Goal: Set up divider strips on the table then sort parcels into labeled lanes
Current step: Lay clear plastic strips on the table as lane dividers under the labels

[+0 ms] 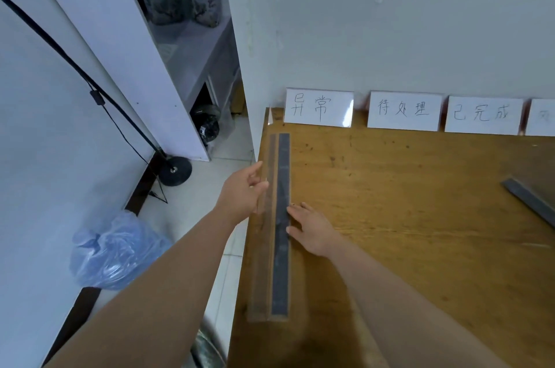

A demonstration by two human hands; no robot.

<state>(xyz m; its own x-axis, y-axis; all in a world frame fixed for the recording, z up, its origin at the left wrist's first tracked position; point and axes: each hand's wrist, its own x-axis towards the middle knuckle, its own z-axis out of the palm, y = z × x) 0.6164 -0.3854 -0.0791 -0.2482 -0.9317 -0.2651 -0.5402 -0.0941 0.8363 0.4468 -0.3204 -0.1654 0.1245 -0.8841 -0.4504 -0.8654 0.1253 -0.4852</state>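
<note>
A long divider strip (282, 163), wooden with a dark grey top face, lies along the left edge of the wooden table (405, 202), running from near the front up toward the label cards. My left hand (244, 192) touches the strip's left side with fingers spread. On the strip's right side rests my right hand (309, 231), its fingertips against the dark face. Neither hand wraps around it. A second dark strip (528, 202) lies at the table's right edge, partly cut off. White handwritten label cards (318, 107), (404, 110), (483, 115) stand along the back wall.
A fourth card (542, 118) is cut off at the right. Left of the table, on the tiled floor, sit a blue plastic bag (115, 250) and a black round stand base (175, 171) with a slanted pole. A white wall rises behind the table.
</note>
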